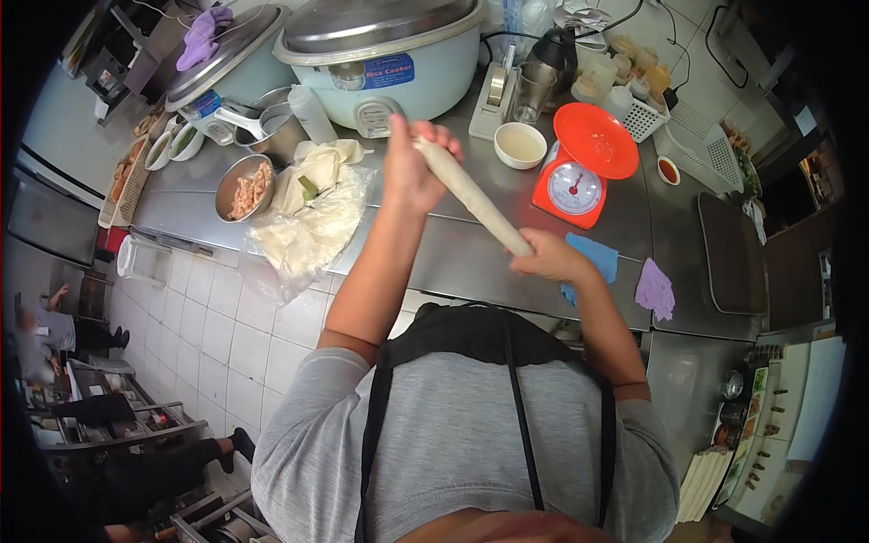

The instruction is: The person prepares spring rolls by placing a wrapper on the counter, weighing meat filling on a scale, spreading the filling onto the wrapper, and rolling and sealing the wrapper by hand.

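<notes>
A long, pale, wrapped roll (pixel 475 201) slants above the steel counter, held at both ends. My left hand (pixel 416 167) has its fingers closed around the upper end. At the lower end, my right hand (pixel 554 256) grips it with the fingers closed. Left of my left forearm, creased cream-coloured wrapper sheets (pixel 312 226) lie on clear plastic, with a small green piece (pixel 309 187) on top. Beside them stands a metal bowl (pixel 237 172) containing pinkish minced filling (pixel 251 192). What is inside the roll is hidden.
An orange-red dial scale (pixel 568 192) and a white bowl of pale liquid (pixel 520 145) stand beyond my right hand. Large rice cookers (pixel 380 77) line the back. Blue (pixel 593 258) and purple cloths (pixel 655 290) lie right. Other people (pixel 54 335) are at far left.
</notes>
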Available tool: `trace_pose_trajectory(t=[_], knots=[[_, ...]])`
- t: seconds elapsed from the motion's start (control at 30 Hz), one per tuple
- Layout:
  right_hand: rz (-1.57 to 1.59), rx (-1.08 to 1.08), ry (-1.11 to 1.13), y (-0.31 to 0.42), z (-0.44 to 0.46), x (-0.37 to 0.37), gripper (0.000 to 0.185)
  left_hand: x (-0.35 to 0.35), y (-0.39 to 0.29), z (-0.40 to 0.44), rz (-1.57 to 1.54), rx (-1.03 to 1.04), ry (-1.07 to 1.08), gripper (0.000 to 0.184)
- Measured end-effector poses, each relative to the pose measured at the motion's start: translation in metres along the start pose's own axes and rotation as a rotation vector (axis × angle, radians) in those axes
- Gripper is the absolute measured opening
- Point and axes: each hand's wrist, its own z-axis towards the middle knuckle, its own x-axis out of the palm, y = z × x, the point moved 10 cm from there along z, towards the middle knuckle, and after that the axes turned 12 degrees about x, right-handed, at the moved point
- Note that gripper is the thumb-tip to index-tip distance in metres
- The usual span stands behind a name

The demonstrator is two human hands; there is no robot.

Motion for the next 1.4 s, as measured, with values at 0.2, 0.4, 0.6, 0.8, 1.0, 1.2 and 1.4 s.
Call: trace_pose_trajectory(t=[0.2, 0.4, 0.6, 0.8, 1.0, 1.2, 1.4], knots=[[0.350, -0.201, -0.254, 0.051, -0.069, -0.105, 0.027, 0.036, -0.015, -0.025, -0.243, -0.097, 0.393, 0.064], [0.498, -0.520, -0.380, 0.106, -0.105, -0.147, 0.028, 0.039, 0.066, -0.092, -0.279, -0.817, 0.728, 0.100], [0.063, -0.567, -0.430, 0.152, -0.097, -0.075, 0.035, 0.053, 0.117, -0.087, 0.508, -0.628, 0.702, 0.051], [-0.278, -0.801, -0.700, 0.164, -0.121, -0.050, 0.034, 0.071, 0.081, -0.059, 0.728, -0.144, 0.588, 0.027], [-0.495, -0.859, -0.857, 0.172, -0.132, -0.045, 0.029, 0.071, 0.071, -0.058, 0.783, -0.079, 0.534, 0.021], [-0.548, -0.712, -0.679, 0.168, -0.117, -0.036, 0.030, 0.064, 0.074, -0.056, 0.872, -0.059, 0.554, 0.016], [-0.588, -0.690, -0.664, 0.174, -0.123, -0.039, 0.030, 0.068, 0.068, -0.058, 0.900, -0.043, 0.565, 0.020]])
